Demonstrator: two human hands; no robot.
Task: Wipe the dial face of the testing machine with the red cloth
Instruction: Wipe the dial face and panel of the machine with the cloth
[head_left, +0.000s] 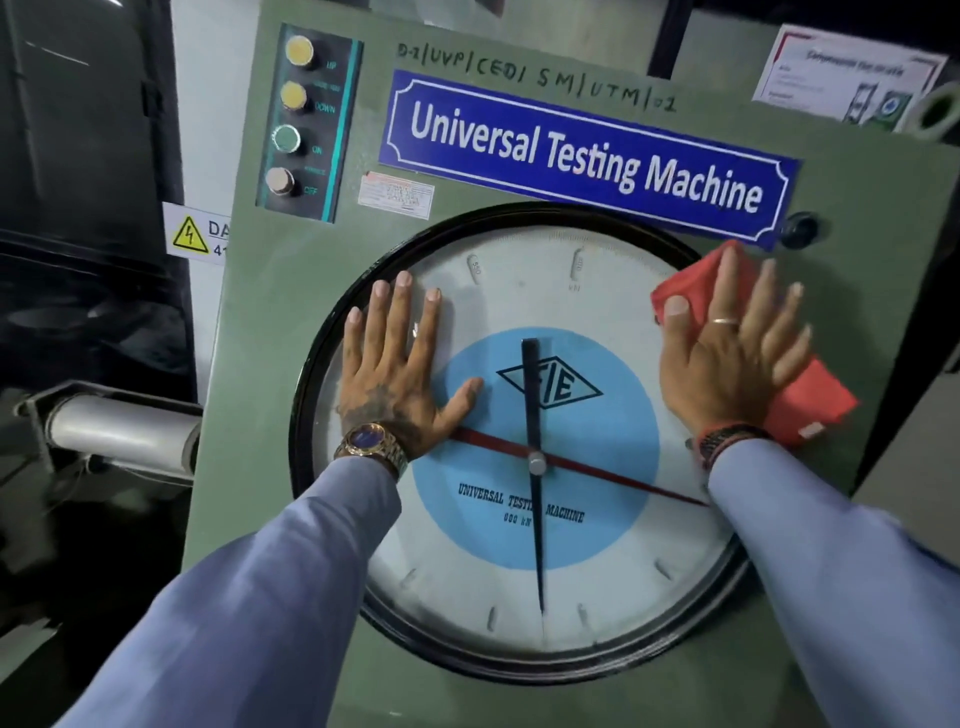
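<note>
Your right hand (727, 353) lies flat with the fingers spread, pinning the red cloth (810, 405) against the upper right edge of the dial (519, 587). It presses the cloth rather than gripping it: red shows above your fingertips and out past the heel of the hand, spilling over the black rim (306, 395) onto the green panel (291, 260). Holding it that way looks meant to put the whole palm behind the cloth, so a wide patch of glass gets rubbed at once.

Your left hand (395, 374) is also open and flat, holding nothing, laid on the upper left of the dial with the thumb reaching onto the blue disc (597, 441). Most likely it braces you while the other hand works, but it covers glass you will need to wipe too.

The cloth sits at the edge, so most of the face looks yet to be covered: the centre, the lower half, and the part under your left hand. A greyish film seems to lie along the lower left of the glass.

There is no container in view. The nearest thing to one is the dial itself: behind its glass sit the black pointer (535, 519) and the red pointer (623, 480), out of the cloth's reach.
</note>
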